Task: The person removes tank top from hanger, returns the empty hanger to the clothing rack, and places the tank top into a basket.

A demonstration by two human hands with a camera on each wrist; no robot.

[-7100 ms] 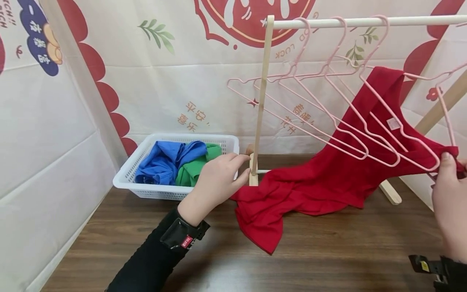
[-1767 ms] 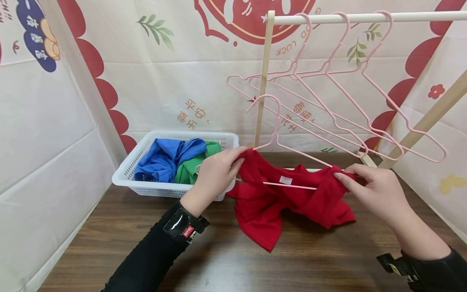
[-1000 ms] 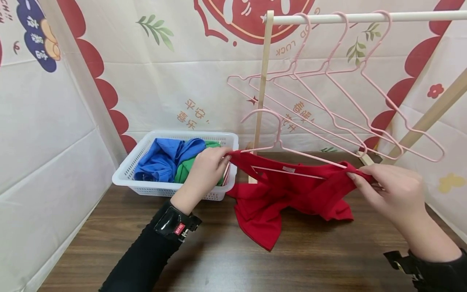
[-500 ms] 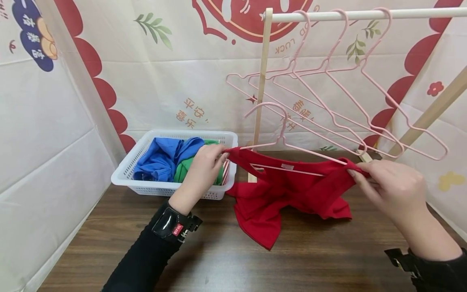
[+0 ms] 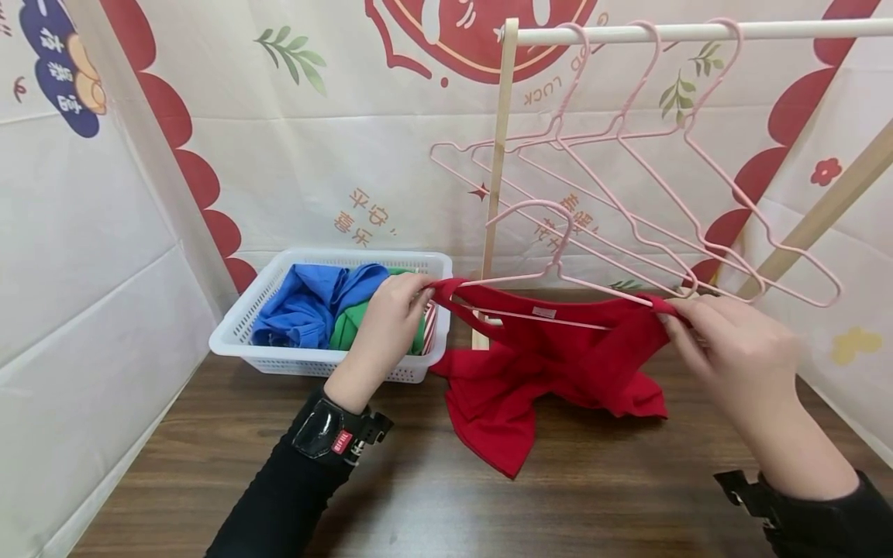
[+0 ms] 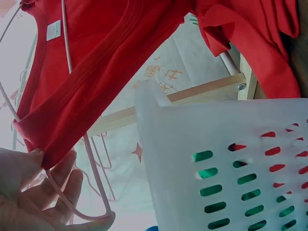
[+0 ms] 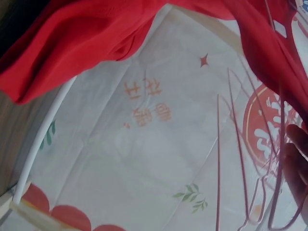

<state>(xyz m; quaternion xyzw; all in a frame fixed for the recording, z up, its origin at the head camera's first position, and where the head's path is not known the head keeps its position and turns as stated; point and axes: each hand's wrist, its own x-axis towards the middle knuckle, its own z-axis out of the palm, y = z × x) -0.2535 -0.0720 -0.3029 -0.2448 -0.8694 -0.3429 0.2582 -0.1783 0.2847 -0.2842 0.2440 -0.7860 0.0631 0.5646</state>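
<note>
Both hands stretch a red top (image 5: pixel 558 372) between them, its neckline with a white label facing up. A pink hanger (image 5: pixel 530 204) sits inside its shoulders, the hook standing up out of the neck opening. My left hand (image 5: pixel 384 322) pinches the left shoulder; in the left wrist view the fingers lie at the hanger's rounded end (image 6: pixel 91 217), which pokes out past the cloth. My right hand (image 5: pixel 739 353) pinches the right shoulder and covers that end of the hanger. The lower part of the top lies bunched on the table.
A white basket (image 5: pixel 265 360) at left holds a blue cloth (image 5: pixel 289 310), a green cloth (image 5: pixel 346 325) and something red-and-white striped (image 5: pixel 429 325). Behind the hands, several pink hangers (image 5: pixel 656 182) hang from a rack's white rail (image 5: pixel 767 31). The rack's left wooden post (image 5: pixel 504 116) rises beside the basket.
Earlier the right hand held the top far right behind the hanging hangers. Since then the top and a hanger came forward between both hands. Lately the shoulders spread wider and the hook shifted right.
</note>
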